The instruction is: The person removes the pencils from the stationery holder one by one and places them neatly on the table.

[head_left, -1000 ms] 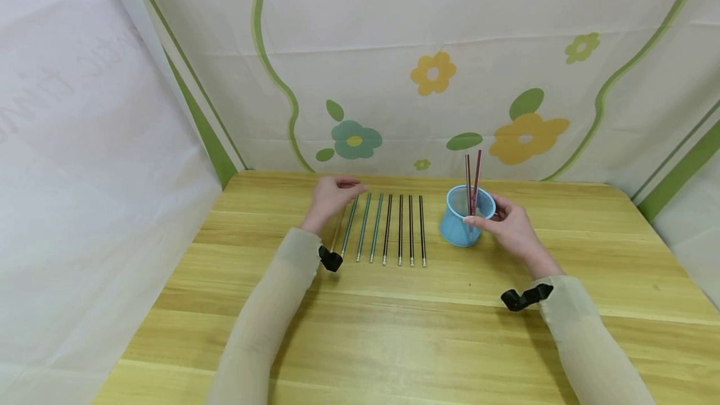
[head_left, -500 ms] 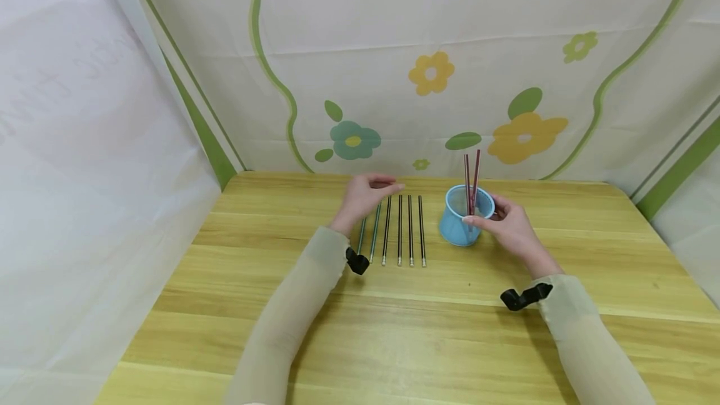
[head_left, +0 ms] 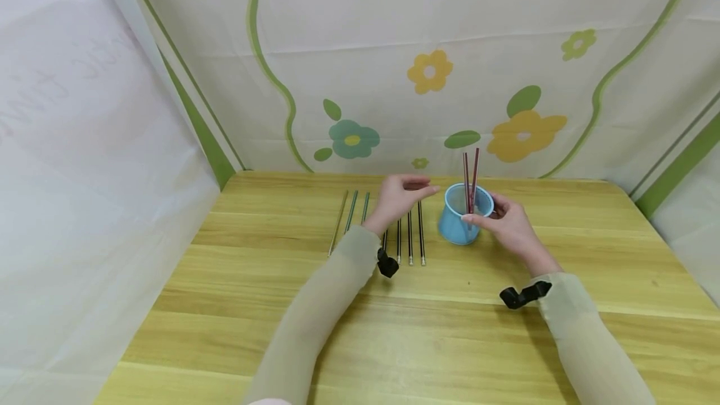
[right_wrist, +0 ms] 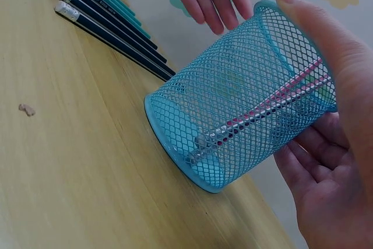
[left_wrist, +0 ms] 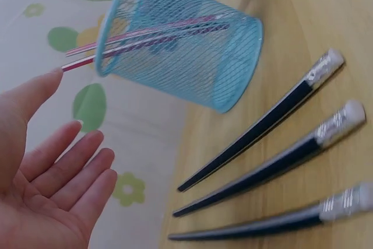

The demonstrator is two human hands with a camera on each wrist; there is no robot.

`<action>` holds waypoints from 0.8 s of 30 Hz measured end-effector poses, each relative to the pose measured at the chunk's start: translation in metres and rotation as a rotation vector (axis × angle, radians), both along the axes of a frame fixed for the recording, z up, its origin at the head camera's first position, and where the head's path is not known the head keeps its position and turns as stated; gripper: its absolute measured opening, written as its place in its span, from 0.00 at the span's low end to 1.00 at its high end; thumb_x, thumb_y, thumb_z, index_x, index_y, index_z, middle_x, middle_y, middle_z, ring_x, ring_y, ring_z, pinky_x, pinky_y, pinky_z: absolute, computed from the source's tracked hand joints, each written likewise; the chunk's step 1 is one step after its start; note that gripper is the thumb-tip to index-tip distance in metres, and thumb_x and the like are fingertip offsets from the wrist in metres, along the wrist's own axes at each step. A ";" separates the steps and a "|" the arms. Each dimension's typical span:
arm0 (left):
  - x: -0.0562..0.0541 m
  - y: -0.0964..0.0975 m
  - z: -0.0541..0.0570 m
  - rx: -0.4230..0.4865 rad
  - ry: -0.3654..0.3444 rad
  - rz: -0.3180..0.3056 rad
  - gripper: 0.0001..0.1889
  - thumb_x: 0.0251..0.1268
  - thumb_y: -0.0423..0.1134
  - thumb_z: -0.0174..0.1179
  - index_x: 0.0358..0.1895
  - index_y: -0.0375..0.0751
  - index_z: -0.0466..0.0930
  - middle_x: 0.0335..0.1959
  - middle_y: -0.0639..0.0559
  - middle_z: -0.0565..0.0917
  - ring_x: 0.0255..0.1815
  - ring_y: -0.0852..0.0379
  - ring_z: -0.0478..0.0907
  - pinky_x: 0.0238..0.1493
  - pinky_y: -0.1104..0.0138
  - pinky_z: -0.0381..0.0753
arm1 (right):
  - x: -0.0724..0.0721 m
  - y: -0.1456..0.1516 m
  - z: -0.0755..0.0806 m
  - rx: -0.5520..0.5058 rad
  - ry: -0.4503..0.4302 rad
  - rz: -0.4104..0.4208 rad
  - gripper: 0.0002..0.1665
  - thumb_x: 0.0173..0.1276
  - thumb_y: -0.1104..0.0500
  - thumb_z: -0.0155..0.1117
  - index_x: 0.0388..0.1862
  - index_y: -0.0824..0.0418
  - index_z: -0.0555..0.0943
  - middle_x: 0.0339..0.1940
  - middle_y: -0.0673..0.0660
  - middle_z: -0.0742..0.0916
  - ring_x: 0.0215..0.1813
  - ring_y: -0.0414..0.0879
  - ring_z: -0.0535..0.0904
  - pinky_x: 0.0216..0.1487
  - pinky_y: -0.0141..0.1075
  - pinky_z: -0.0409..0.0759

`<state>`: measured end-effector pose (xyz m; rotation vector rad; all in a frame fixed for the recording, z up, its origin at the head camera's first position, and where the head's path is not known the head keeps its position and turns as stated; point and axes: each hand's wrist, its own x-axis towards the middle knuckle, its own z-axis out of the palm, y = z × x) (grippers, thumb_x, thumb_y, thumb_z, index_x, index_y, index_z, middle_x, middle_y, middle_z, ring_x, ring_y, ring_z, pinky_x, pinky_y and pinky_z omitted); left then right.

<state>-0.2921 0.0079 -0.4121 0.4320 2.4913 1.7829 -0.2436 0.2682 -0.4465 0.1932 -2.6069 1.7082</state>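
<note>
My right hand [head_left: 509, 227] grips the blue mesh pencil cup [head_left: 458, 230] at its rim, thumb on the near side. The cup stands upright on the table, and two dark red pencils [left_wrist: 157, 36] lean inside it with their eraser ends down. My left hand [head_left: 398, 199] holds nothing. It hovers over the row of pencils, left of the cup, fingers extended and thumb apart. Black pencils [head_left: 422, 236] with white erasers lie below and beside it. Teal pencils [head_left: 351, 211] and one gold pencil [head_left: 338, 224] lie farther left; the left arm covers parts of the row.
The wooden table [head_left: 427, 349] ends at the back against a white curtain [head_left: 349, 30] printed with flowers and leaves. A small brown speck [right_wrist: 27, 109] lies on the table near the cup. Black wrist mounts [head_left: 525, 295] stick out from the sleeves.
My left hand has moved right across the row, from above the gold and teal pencils to above the black ones, near the cup. My right hand and the cup stay in place.
</note>
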 end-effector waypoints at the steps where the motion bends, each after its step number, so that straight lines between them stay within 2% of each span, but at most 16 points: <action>1: -0.001 0.004 -0.001 -0.003 0.002 -0.003 0.21 0.65 0.52 0.72 0.56 0.46 0.87 0.47 0.60 0.87 0.48 0.65 0.82 0.50 0.70 0.83 | 0.000 0.000 0.000 0.003 0.002 -0.001 0.46 0.68 0.49 0.75 0.76 0.68 0.66 0.65 0.68 0.79 0.61 0.55 0.77 0.50 0.20 0.78; 11: -0.013 0.035 0.000 -0.041 0.022 -0.025 0.20 0.64 0.53 0.72 0.54 0.46 0.88 0.46 0.61 0.87 0.46 0.66 0.81 0.47 0.71 0.83 | -0.003 0.001 -0.003 0.011 0.019 -0.003 0.45 0.67 0.48 0.75 0.75 0.68 0.68 0.65 0.67 0.79 0.60 0.52 0.78 0.51 0.20 0.78; 17: -0.016 0.050 0.003 -0.053 0.032 -0.056 0.21 0.64 0.52 0.72 0.54 0.44 0.88 0.44 0.60 0.87 0.45 0.66 0.81 0.45 0.73 0.83 | -0.003 0.000 -0.002 0.004 0.026 -0.004 0.43 0.68 0.49 0.75 0.74 0.68 0.69 0.64 0.67 0.79 0.59 0.50 0.79 0.51 0.22 0.79; 24: -0.017 0.062 0.003 -0.078 0.043 -0.068 0.19 0.66 0.50 0.71 0.54 0.44 0.87 0.45 0.59 0.87 0.44 0.67 0.81 0.43 0.75 0.82 | -0.001 0.000 0.000 -0.004 0.007 0.002 0.44 0.68 0.51 0.75 0.75 0.67 0.67 0.66 0.67 0.78 0.63 0.57 0.76 0.51 0.20 0.77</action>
